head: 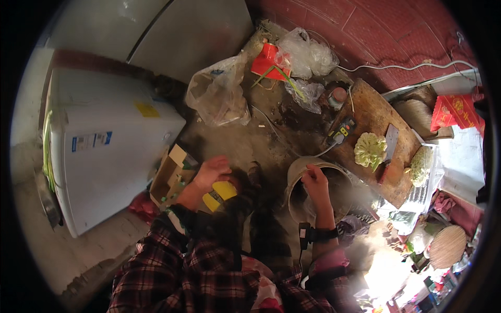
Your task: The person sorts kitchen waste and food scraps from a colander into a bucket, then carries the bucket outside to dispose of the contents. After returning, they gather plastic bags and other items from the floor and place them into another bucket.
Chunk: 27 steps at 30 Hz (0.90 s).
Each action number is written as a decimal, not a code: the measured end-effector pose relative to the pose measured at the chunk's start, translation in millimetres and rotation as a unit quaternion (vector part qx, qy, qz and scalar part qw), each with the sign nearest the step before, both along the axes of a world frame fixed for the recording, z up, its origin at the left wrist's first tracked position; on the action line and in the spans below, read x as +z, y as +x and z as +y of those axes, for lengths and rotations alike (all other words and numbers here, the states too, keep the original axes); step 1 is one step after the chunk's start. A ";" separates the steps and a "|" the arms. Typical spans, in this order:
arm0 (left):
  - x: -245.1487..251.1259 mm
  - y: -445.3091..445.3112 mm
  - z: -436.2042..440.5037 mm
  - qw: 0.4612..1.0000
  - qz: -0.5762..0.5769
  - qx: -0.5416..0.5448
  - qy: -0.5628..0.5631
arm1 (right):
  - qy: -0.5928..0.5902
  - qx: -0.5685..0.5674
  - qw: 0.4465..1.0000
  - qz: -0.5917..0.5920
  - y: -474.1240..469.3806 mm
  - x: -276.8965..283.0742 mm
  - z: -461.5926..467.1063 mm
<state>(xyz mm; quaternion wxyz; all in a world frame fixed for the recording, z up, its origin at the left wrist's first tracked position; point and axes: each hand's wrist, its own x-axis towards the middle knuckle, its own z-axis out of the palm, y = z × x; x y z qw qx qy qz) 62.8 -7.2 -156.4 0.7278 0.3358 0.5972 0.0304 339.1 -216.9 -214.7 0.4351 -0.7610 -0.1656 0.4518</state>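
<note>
My left hand (212, 174) is partly curled and blurred, just above a yellow item with a dark band (220, 195). Whether it touches that item I cannot tell. Over the round bucket (292, 172) hangs my right hand (315, 180), its fingers bent near the far rim; anything between them is hidden. A black device (323, 234) is strapped to my right wrist. Right of the bucket, a cut cauliflower head (369, 150) rests on a wooden board (366, 99). Beside it lies a cleaver (390, 141) with a reddish handle.
An open cardboard box (167, 178) stands beside a white appliance (105, 141). Plastic bags (219, 92) lie on the floor ahead. A power strip (344, 128) with a cable sits at the board's edge, near a lidded jar (337, 97). Another pale vegetable (421, 166) rests at right.
</note>
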 end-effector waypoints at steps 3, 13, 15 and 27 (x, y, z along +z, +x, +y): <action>-1.0 -18.5 45.0 0.998 0.017 -0.007 0.068 | 0.005 -0.045 0.999 0.020 -8.9 -4.1 17.6; -74.7 -29.0 223.6 0.965 0.195 -0.015 0.176 | -0.098 -0.124 0.987 0.035 -12.2 -65.8 118.5; -89.2 -29.9 246.2 0.968 0.199 -0.022 0.151 | -0.083 -0.141 0.987 0.000 -10.2 -90.9 141.1; -145.5 -27.6 305.3 0.968 0.232 -0.010 0.097 | -0.178 -0.111 0.949 -0.235 95.8 -259.4 235.8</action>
